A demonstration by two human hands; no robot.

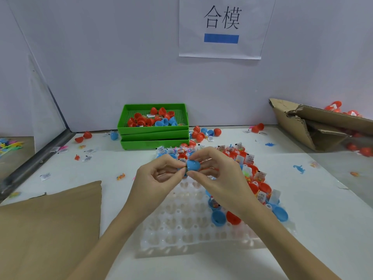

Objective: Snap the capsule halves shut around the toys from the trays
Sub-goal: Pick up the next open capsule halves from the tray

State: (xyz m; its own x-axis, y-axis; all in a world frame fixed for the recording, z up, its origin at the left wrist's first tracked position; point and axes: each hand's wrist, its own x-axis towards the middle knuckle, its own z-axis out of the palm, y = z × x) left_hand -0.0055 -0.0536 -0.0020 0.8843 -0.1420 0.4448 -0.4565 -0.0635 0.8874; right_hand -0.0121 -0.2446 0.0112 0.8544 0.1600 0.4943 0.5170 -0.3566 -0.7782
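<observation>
Right hand [218, 174] up front, thumb and fingers curled round a blue capsule [193, 165], gripping the rounded half. Left hand [159, 174] meets it from the other side, fingertips pinching the capsule's near end, where a sliver of blue shows between its fingers. Both hands clamped on the same piece, held in the air just above the far part of the white tray [181, 225].

Step in hand, by my read: mid-closure. Halves are lined up and being pushed together, w/ a dark seam visible between them, so prob not clicked yet. Can't tell if a toy is inside; the shell hides it.

Tray's near rows look vacant, just bare sockets. Far and right rows hold open red and blue halves [250, 170] w/ small toys and paper slips sitting in them, so plenty left to do. Loose blue half [218, 217] and red half [233, 217] lie at the tray's right side.

Next move calls for a firm squeeze along the capsule's axis, halves kept square so the rims seat evenly, then setting it aside, maybe in the green trays [153, 131] behind, or the cardboard box [314, 126] at right. Then reach for the next filled half.
</observation>
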